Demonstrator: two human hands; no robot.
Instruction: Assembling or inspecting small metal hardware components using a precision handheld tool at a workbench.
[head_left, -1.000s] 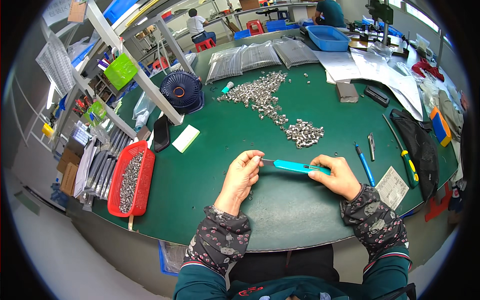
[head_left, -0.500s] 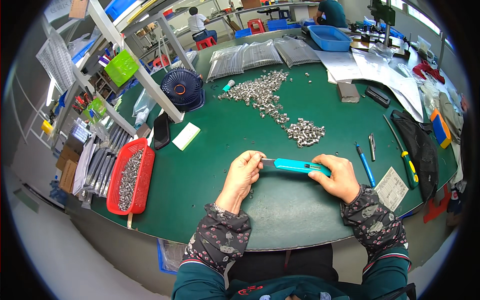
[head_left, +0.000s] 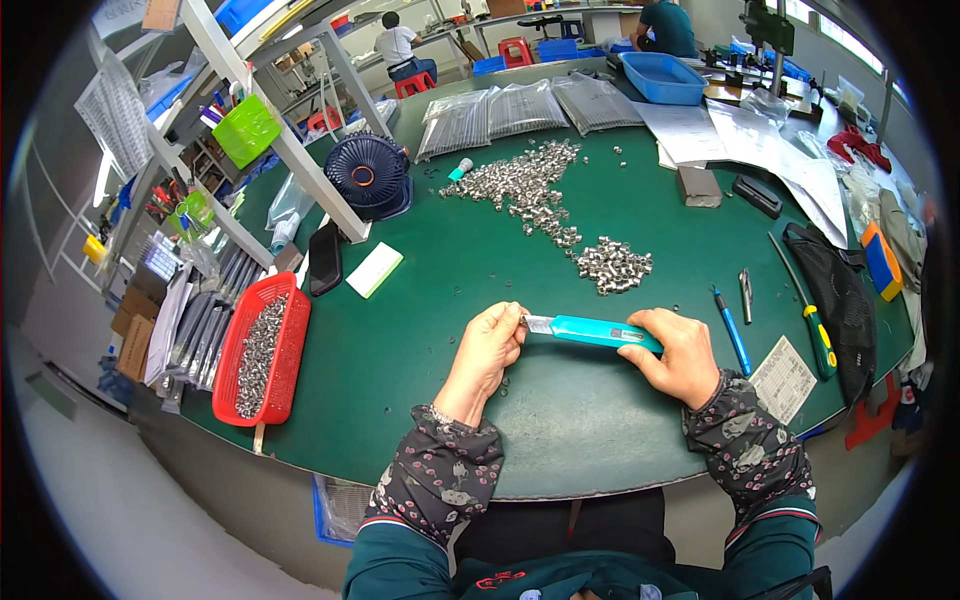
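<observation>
At centre, the utility knife (head_left: 592,332) is coloured turquoise; the tabletop (head_left: 590,430), green. Low in the frame, black oversleeves (head_left: 445,465) are patterned with pink and pale motifs — red is shown by the basket (head_left: 292,370) at left, yellow and green by the screwdriver handle (head_left: 820,342) at right.

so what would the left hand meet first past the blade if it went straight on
Past the cutter blade, the left hand would probably meet loose metal rings, though its height above them is unclear.

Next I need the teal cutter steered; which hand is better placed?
Probably the right hand: it grips the teal cutter by its handle, while the left hand is at the tip of the blade.
</observation>
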